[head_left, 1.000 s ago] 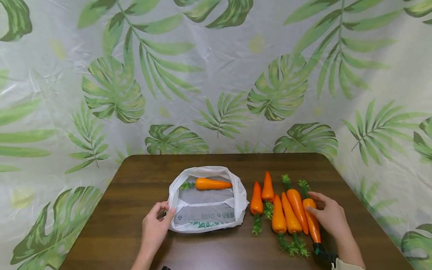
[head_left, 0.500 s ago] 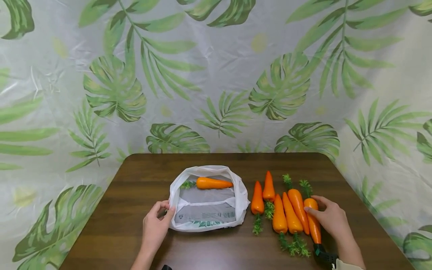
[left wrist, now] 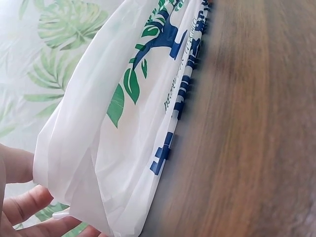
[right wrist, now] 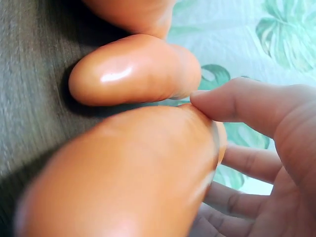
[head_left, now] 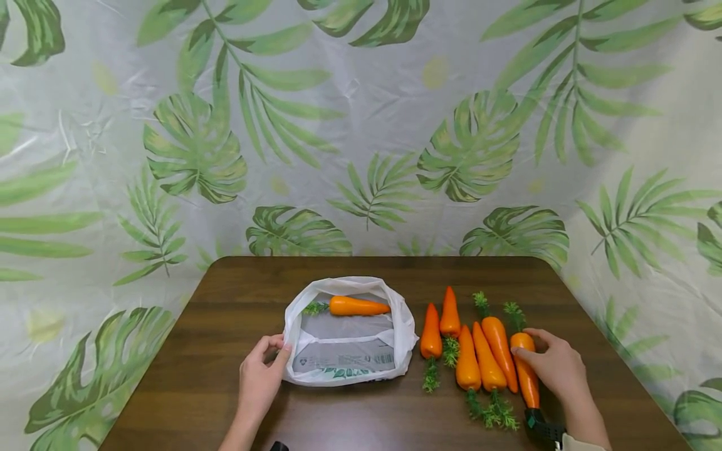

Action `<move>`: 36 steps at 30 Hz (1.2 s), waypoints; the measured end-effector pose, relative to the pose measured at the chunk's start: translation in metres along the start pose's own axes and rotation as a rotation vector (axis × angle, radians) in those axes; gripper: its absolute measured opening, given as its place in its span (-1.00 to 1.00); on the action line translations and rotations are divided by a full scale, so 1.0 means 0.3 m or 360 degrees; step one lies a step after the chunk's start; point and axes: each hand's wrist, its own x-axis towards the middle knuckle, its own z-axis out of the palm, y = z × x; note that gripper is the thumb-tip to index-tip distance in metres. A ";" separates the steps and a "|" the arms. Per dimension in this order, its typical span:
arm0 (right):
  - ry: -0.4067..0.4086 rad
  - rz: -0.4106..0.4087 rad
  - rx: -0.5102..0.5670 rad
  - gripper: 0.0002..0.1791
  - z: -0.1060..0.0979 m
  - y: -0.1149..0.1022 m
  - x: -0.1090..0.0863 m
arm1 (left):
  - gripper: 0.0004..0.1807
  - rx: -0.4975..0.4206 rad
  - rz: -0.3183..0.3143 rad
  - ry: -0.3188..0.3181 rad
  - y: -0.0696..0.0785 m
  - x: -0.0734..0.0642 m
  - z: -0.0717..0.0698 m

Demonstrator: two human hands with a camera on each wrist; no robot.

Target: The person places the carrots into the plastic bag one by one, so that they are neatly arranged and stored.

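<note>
A white plastic bag (head_left: 407, 335) lies with its mouth spread wide on the table. Inside it, near the far side, is one orange carrot (head_left: 358, 305) with green leaves pointing left. My left hand (head_left: 261, 376) pinches the bag's left rim between thumb and fingers; in the left wrist view the bag (left wrist: 118, 163) shows green and dark blue print. My right hand (head_left: 558, 366) holds the rightmost carrot (head_left: 526, 376) near its thick, leafy end. In the right wrist view, thumb and fingers sit on either side of that carrot (right wrist: 123, 173), which is still flat among the others.
Left of the right hand lie several more carrots, among them a long one (head_left: 497, 351) close beside the held one and a shorter-looking one (head_left: 430, 335) near the bag. They point different ways. The brown wooden table (head_left: 197, 351) meets a leaf-patterned cloth (head_left: 361, 125) behind.
The view has shifted very slightly. Both hands, the bag and the carrots stay in practically the same places.
</note>
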 end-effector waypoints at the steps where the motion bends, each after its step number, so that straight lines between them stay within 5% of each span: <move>1: 0.0015 -0.0003 0.0000 -0.17 0.000 0.001 -0.002 | -0.90 0.0000 0.0001 -0.0001 0.001 0.000 0.001; 14: 0.0045 -0.0022 0.0027 -0.21 -0.002 0.003 -0.017 | -0.90 -0.0007 0.0022 0.0002 0.005 -0.002 0.012; 36: 0.0232 -0.0192 0.0110 -0.33 -0.005 -0.114 -0.033 | -0.92 0.0024 0.0036 0.0013 0.007 -0.003 0.004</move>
